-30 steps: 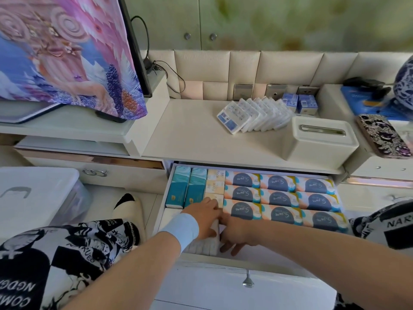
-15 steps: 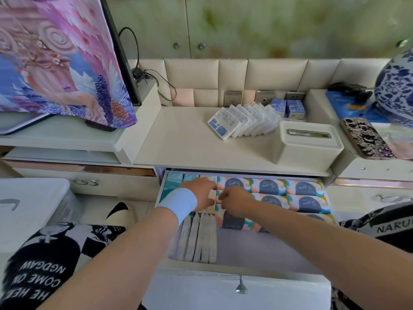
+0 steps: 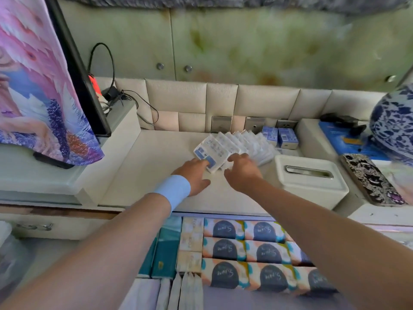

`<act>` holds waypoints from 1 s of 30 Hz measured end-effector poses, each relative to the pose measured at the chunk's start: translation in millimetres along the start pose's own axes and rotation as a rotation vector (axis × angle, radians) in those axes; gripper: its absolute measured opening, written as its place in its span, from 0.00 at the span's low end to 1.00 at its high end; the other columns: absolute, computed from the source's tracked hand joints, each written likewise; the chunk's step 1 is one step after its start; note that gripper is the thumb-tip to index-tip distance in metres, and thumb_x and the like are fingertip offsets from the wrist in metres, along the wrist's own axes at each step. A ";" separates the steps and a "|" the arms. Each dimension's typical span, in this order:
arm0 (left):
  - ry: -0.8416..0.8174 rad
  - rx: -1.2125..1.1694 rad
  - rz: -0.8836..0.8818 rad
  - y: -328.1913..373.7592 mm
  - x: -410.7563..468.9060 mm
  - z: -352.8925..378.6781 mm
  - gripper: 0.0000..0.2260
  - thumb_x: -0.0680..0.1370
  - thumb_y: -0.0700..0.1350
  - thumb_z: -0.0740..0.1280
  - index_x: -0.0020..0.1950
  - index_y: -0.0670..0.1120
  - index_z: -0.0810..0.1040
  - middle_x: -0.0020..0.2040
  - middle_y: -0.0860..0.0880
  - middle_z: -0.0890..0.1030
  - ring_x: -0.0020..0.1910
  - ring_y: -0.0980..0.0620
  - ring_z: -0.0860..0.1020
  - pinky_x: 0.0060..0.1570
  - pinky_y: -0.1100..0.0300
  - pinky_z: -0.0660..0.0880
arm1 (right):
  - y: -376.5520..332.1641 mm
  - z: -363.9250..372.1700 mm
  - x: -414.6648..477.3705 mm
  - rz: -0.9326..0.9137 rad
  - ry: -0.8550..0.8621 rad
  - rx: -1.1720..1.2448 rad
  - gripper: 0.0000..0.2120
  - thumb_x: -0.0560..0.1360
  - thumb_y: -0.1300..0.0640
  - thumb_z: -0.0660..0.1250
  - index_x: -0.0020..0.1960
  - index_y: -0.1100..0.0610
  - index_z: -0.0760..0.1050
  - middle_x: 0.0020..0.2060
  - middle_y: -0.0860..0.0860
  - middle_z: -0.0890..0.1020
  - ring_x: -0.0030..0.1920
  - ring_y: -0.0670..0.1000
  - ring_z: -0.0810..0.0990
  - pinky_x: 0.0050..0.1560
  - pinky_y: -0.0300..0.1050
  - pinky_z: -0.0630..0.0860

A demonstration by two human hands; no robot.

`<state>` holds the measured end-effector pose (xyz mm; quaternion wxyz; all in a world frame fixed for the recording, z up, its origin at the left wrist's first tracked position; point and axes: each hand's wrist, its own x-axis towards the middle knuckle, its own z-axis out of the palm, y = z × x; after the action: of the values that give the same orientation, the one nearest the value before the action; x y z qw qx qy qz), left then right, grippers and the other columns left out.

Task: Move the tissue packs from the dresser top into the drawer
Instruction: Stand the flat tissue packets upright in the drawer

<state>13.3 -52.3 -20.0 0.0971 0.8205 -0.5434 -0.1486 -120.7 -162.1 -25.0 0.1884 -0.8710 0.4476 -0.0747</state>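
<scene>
A fanned row of several white tissue packs (image 3: 232,146) with blue labels lies on the cream dresser top (image 3: 156,175). My left hand (image 3: 194,175) reaches its straight fingers to the front pack's near left corner. My right hand (image 3: 242,171) touches the row's near edge with spread fingers, blurred by motion. Neither hand grips a pack. Below, the open drawer (image 3: 223,296) holds rows of orange-and-blue tissue packs (image 3: 245,251), teal packs (image 3: 166,251) and several white packs (image 3: 187,291) standing on edge.
A white tissue box (image 3: 310,177) stands just right of the packs. Two small blue boxes (image 3: 280,136) sit behind them. A covered screen (image 3: 44,86) is on the raised left shelf. A patterned phone (image 3: 371,177) and blue-white vase (image 3: 393,121) are at right.
Both hands have left the drawer and moved up and forward to the fanned packs on the dresser top. The white packs they handled stay in the drawer.
</scene>
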 end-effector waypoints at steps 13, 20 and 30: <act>-0.028 -0.263 -0.083 -17.1 103.4 24.2 0.27 0.78 0.47 0.63 0.76 0.48 0.60 0.74 0.44 0.65 0.71 0.43 0.67 0.68 0.50 0.66 | -7.8 15.3 120.4 0.350 -0.048 -0.346 0.64 0.60 0.22 0.66 0.80 0.57 0.43 0.73 0.59 0.65 0.73 0.62 0.63 0.69 0.61 0.58; -0.056 -0.450 -0.190 -24.6 96.4 23.5 0.34 0.77 0.46 0.63 0.79 0.57 0.50 0.66 0.50 0.73 0.60 0.43 0.76 0.60 0.48 0.74 | -15.3 15.3 108.9 0.359 -0.136 0.012 0.55 0.58 0.35 0.78 0.74 0.59 0.57 0.61 0.54 0.73 0.58 0.54 0.78 0.53 0.50 0.78; -0.111 -0.685 -0.254 7.9 17.5 17.3 0.32 0.76 0.41 0.63 0.78 0.54 0.58 0.62 0.43 0.77 0.57 0.43 0.76 0.54 0.56 0.73 | -7.6 8.1 -9.1 0.224 -0.094 0.067 0.42 0.68 0.48 0.75 0.73 0.56 0.56 0.56 0.53 0.77 0.56 0.56 0.79 0.52 0.48 0.77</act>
<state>6.8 -71.5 -36.1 0.3174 0.7920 -0.3603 -0.3771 -117.9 -148.7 -29.0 0.2454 -0.8113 0.5299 -0.0273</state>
